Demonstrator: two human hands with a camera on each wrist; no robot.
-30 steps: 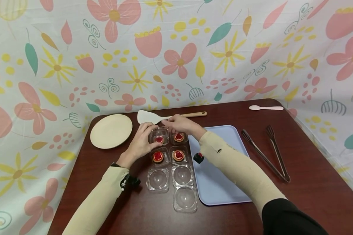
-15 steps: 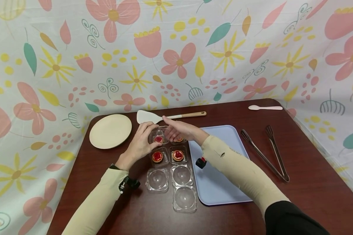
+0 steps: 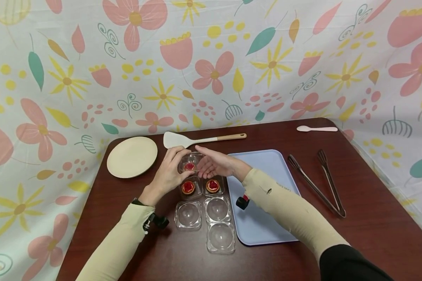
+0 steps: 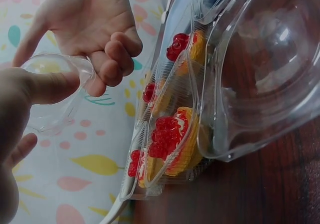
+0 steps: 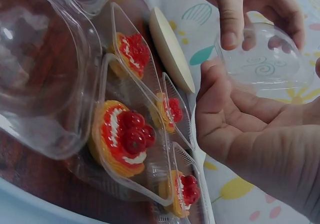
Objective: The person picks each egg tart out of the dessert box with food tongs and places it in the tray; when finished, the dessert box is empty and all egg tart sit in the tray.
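Observation:
A clear domed plastic lid [image 5: 265, 66] is pinched between the thumb and fingers of my left hand [image 3: 168, 168], raised above the back containers. My right hand [image 3: 219, 164] faces it with thumb up and fingers loosely extended, close to the lid's right edge; whether it touches cannot be told. Beneath, a red-topped tart [image 3: 189, 167] sits in the back left container. Two more, the front left tart [image 3: 188, 187] and front right tart [image 3: 212, 186], lie in open clear containers. The back right tart is hidden by my right hand in the head view.
Three clear lids, a left lid [image 3: 188, 215], a right lid [image 3: 218, 209] and a front lid [image 3: 221, 237], lie before the containers. Around them are a blue tray [image 3: 260, 207], cream plate [image 3: 132, 157], white spatula [image 3: 177, 140], metal tongs [image 3: 332, 187] and pink spoon [image 3: 317, 129].
My right hand has turned from reaching over the back right container to an upright, loosely extended pose beside the lid. My left hand stays nearly where it was.

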